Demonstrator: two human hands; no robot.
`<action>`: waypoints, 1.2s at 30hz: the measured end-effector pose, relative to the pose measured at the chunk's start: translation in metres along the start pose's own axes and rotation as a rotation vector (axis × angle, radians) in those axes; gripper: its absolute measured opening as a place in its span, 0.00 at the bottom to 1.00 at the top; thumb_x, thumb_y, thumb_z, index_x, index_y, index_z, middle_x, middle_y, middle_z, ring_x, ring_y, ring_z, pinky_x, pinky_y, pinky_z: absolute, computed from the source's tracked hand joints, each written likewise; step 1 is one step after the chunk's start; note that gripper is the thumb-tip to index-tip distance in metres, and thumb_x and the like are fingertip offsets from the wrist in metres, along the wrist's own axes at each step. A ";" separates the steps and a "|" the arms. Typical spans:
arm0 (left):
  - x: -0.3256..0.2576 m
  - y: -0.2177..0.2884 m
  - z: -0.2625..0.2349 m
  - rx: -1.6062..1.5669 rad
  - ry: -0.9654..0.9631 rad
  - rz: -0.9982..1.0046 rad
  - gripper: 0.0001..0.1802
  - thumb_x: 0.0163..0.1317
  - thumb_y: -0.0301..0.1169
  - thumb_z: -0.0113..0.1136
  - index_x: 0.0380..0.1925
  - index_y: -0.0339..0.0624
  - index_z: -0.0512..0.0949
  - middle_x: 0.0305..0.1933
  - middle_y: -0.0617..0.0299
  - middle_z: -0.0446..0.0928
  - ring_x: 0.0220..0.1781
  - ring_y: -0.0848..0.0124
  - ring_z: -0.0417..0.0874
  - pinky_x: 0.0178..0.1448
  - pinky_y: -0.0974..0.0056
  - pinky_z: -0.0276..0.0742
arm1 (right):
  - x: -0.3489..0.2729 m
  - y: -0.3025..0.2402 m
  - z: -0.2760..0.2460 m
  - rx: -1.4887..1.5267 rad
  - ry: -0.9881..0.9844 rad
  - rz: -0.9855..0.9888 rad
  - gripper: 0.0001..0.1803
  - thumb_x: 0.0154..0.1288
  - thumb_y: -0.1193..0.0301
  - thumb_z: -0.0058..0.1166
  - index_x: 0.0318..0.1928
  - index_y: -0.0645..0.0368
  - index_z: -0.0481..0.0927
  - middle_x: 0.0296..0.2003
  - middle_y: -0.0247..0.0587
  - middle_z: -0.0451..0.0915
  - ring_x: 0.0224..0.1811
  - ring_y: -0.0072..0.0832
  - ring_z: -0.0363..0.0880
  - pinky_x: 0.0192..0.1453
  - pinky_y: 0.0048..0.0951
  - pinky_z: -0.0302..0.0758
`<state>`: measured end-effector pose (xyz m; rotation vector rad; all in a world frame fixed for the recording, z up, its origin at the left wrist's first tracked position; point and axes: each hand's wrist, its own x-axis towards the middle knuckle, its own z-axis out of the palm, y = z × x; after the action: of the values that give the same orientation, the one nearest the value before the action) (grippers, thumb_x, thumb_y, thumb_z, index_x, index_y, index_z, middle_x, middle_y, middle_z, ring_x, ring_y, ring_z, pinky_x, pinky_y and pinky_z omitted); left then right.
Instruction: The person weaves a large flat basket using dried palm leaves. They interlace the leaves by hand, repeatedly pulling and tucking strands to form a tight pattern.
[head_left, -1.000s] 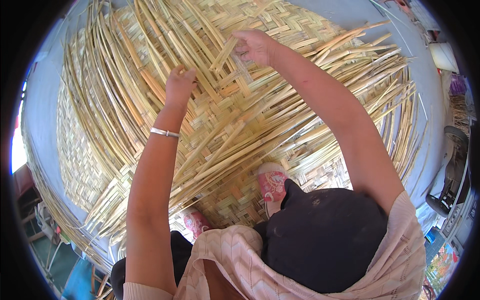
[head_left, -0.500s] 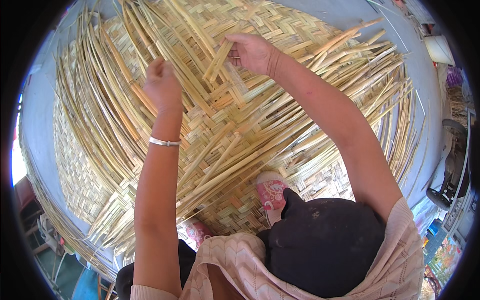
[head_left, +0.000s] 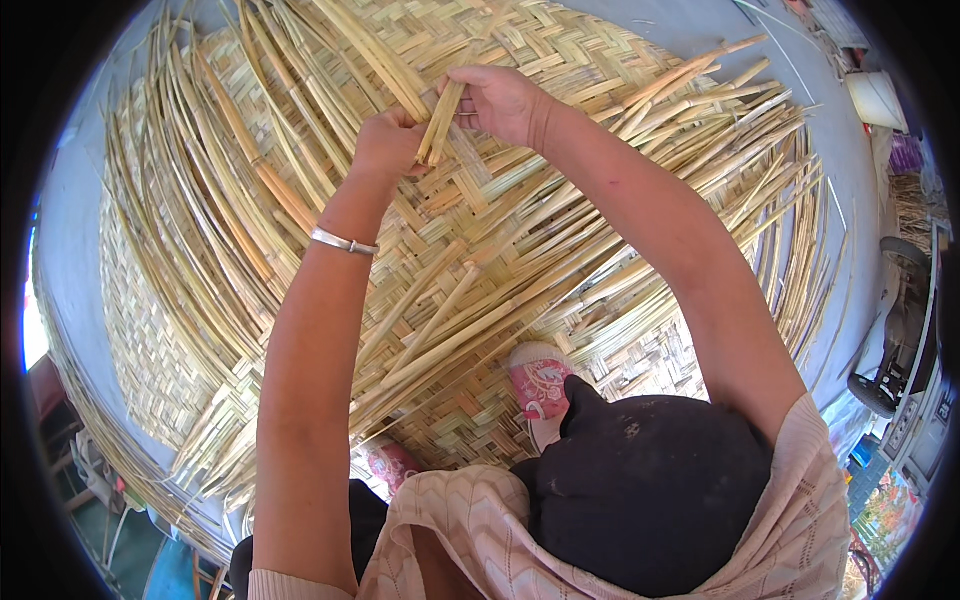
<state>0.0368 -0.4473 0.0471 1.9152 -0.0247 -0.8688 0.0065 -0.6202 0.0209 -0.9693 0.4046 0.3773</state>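
The right hand pinches folded pale cane strips between nearly closed fingers, over the herringbone-woven mat. Just beside it, the left hand curls at the lower end of long flat strips; its partly hidden fingers leave its grip uncertain.

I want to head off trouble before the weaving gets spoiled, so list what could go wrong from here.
Thin strip edges might nick the bare right hand pinching the pale strips, or the bare left hand right beside it.
Those pale strips could crack if bent sharply.
The pink shoe is on the woven mat near loose strips; a shifting foot could push them out of line.
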 end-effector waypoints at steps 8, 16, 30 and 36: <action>0.015 -0.031 -0.002 0.046 0.053 0.028 0.08 0.59 0.32 0.60 0.33 0.39 0.78 0.25 0.65 0.78 0.25 0.74 0.81 0.26 0.68 0.72 | 0.000 0.000 0.001 0.035 0.008 0.016 0.10 0.67 0.64 0.47 0.37 0.56 0.78 0.37 0.37 0.81 0.41 0.29 0.79 0.53 0.33 0.72; 0.055 -0.051 0.004 0.599 0.126 0.191 0.09 0.55 0.31 0.63 0.32 0.35 0.80 0.26 0.58 0.80 0.27 0.68 0.83 0.28 0.65 0.74 | -0.007 0.001 0.003 0.100 0.054 0.042 0.11 0.70 0.62 0.45 0.40 0.54 0.77 0.38 0.35 0.81 0.43 0.29 0.78 0.54 0.34 0.71; 0.015 -0.027 -0.004 -0.394 -0.159 0.046 0.31 0.65 0.48 0.57 0.59 0.36 0.68 0.53 0.53 0.73 0.53 0.67 0.77 0.57 0.58 0.77 | -0.022 -0.012 0.003 0.162 0.129 -0.069 0.11 0.72 0.66 0.41 0.38 0.58 0.74 0.40 0.48 0.82 0.45 0.37 0.82 0.52 0.38 0.78; -0.002 -0.008 -0.006 -0.363 -0.182 0.000 0.33 0.65 0.56 0.52 0.56 0.37 0.69 0.56 0.52 0.70 0.56 0.62 0.74 0.62 0.58 0.71 | -0.028 -0.020 -0.008 0.201 0.128 -0.178 0.11 0.74 0.65 0.39 0.41 0.57 0.73 0.42 0.48 0.81 0.44 0.33 0.82 0.48 0.33 0.79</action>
<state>0.0360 -0.4377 0.0429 1.4962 0.0225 -0.9735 -0.0088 -0.6413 0.0447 -0.8278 0.4595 0.1108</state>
